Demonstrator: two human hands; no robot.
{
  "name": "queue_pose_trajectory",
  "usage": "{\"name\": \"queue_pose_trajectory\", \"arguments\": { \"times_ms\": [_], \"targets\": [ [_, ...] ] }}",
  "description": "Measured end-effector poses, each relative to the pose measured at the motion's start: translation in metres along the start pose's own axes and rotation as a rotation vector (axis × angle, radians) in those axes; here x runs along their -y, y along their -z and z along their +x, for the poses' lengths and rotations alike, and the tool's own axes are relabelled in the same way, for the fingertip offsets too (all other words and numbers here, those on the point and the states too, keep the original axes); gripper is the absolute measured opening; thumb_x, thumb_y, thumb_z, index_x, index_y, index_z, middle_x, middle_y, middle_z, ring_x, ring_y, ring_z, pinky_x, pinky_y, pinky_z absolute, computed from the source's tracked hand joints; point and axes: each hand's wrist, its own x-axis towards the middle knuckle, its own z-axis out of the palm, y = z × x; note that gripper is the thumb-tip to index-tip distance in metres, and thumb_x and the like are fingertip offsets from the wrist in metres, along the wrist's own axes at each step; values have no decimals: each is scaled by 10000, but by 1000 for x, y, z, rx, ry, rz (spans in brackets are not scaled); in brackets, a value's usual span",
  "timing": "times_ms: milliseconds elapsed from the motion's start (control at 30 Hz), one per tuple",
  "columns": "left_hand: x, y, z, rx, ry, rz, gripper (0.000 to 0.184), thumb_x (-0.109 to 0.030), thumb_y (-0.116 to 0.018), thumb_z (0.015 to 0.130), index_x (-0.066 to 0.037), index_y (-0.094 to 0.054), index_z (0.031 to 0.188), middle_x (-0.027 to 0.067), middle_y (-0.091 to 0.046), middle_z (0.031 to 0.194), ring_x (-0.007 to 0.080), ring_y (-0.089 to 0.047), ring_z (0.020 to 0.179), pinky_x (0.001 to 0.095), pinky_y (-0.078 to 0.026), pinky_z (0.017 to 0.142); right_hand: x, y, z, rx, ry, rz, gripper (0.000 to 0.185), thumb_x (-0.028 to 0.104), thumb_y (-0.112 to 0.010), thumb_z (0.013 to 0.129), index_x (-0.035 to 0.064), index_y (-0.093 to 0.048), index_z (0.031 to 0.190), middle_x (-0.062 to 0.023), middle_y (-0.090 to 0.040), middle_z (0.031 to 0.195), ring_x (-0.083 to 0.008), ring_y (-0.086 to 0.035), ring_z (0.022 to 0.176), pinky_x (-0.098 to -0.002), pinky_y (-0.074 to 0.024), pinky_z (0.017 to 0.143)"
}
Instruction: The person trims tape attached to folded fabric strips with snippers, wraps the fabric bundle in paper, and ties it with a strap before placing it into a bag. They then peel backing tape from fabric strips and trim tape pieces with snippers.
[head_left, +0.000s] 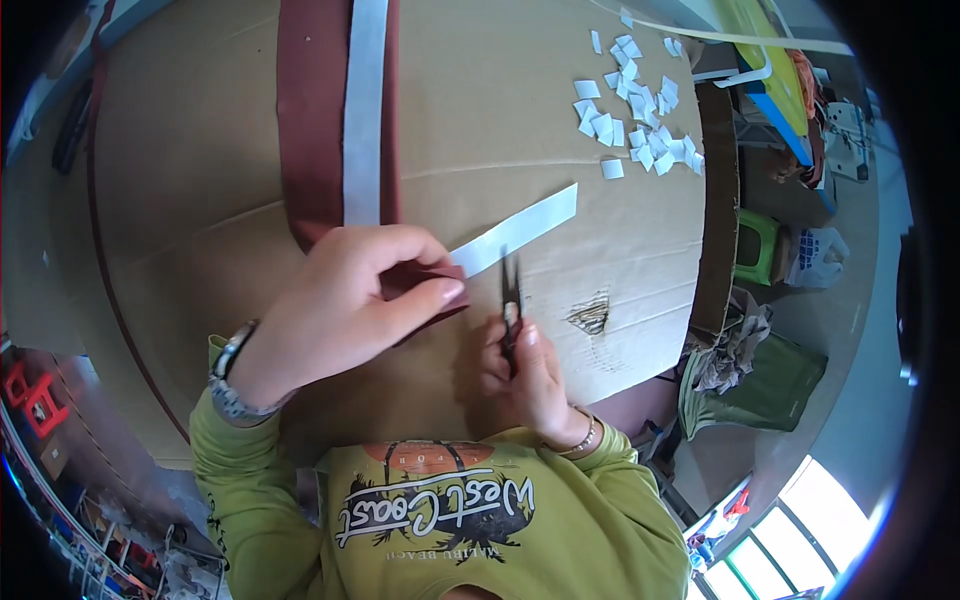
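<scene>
My left hand is closed, pinching the end of a dark red fabric band between thumb and fingers. A pale strip lies along the band. From my left fingertips a loose end of white strip reaches out to the right over the cardboard. My right hand grips small dark thread snips, blades pointing away from me. Their tips are at the near edge of the white strip; I cannot tell whether they touch it. The band's folded end is partly hidden by my left hand.
Several small white cut pieces lie scattered at the far right of the cardboard surface. A torn patch marks the cardboard. Beyond its right edge are a green stool and a plastic bag. A dark tool lies far left.
</scene>
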Motion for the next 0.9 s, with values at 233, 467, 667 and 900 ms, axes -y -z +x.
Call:
{"name": "queue_pose_trajectory", "arguments": {
  "times_ms": [233,467,667,900],
  "targets": [
    [-16,33,-51,-255,-137,459,94,-6,-590,714,3,-605,806,31,-602,678,129,-477,572,227,-385,559,52,27,23,50,585,-1281,372,292,-392,924,-19,-419,1126,-111,-541,940,-202,-505,782,-308,-401,754],
    [-4,49,-160,-580,-6,593,130,11,-566,709,-10,-601,832,64,-601,769,180,-500,669,248,-373,605,83,46,55,-272,624,-1629,394,299,-468,891,-28,-432,1107,-96,-518,895,-276,-509,925,-353,-354,839],
    [-22,42,-180,-85,-102,741,131,-23,-588,702,-46,-618,828,47,-603,786,192,-526,677,267,-385,597,102,28,45,-461,888,-1376,251,187,-578,837,15,-459,976,-92,-552,837,-187,-531,760,-270,-419,682],
    [7,-8,-65,310,-384,509,251,-19,-541,741,-74,-572,983,39,-587,856,207,-534,764,306,-399,721,194,-3,-65,97,889,-319,253,265,-440,829,25,-516,850,-40,-467,729,-174,-350,530,-277,-325,519]
  ]
}}
